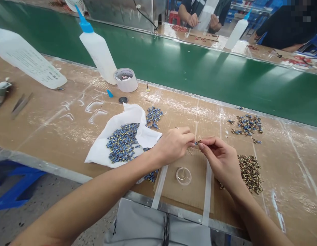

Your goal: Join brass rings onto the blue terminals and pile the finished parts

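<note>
My left hand (pixel 174 143) and my right hand (pixel 220 159) meet fingertip to fingertip above a taped cardboard patch (pixel 196 191). Both pinch one tiny blue and gold part (pixel 197 142) between them. A heap of the same small blue parts (pixel 122 141) lies on a white sheet (pixel 102 150) just left of my left hand. A pile of brown and gold pieces (pixel 250 172) sits right beside my right wrist. A small clear round cap (pixel 183 176) rests on the cardboard below my hands.
Two white squeeze bottles with blue nozzles (pixel 98 51) (pixel 27 59) and a tape roll (pixel 126 80) stand at the back left. More blue parts (pixel 247 124) lie at the right. A green conveyor belt (pixel 199 68) runs behind; other people's hands (pixel 193 20) are beyond it.
</note>
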Motion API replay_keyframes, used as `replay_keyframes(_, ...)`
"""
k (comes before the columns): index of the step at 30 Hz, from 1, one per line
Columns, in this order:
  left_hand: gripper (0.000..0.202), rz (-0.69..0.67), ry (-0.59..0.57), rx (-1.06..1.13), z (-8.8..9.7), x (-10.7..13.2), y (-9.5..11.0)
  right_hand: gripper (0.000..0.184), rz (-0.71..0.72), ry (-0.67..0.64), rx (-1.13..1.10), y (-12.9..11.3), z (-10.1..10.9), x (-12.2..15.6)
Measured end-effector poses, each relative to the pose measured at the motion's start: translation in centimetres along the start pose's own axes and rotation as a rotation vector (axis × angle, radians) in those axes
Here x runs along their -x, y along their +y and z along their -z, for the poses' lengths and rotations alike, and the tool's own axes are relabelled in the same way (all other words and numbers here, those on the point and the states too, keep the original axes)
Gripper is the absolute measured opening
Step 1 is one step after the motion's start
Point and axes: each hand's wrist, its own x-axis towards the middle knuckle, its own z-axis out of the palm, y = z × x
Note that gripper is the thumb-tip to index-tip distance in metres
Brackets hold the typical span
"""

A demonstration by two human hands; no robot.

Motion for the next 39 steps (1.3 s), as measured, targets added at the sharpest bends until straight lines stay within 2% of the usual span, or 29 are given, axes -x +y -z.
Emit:
replay_keyframes(9, 0.018, -0.021, -0.084, -0.135, 0.5, -0.2, 0.4, 0.006, -0.038, -0.033, -0.034, -0.3, 0.1, 0.0)
replay_keyframes(19, 0.008, -0.024, -0.177, -0.243, 0.4, 0.0, 1.0, 0.007, -0.012, -0.103, 0.009, 0.8, -0.7, 0.5)
replay_keyframes(23, 0.008, -0.011, -0.204, -0.199, 0.2, 0.1, 0.7, 0.010, -0.007, -0.139, 0.034, 1.0, -0.8, 0.5)
replay_keyframes(29, 0.009, -0.008, -0.204, -0.077, 0.0, 0.2, 0.4, 0.012, -0.029, -0.233, -0.046, 1.0, -0.4, 0.3)
replay_keyframes(35, 0.011, 0.004, -0.210, 0.017, -0.3, 0.1, 0.2, 0.013, 0.013, -0.210, 0.104, 1.2, -0.6, 0.6)
replay_keyframes(39, 0.011, 0.021, -0.198, 0.038, -0.3, 0.1, 0.2, 0.013, 0.015, -0.200, 0.049, 1.2, -0.6, 0.5)
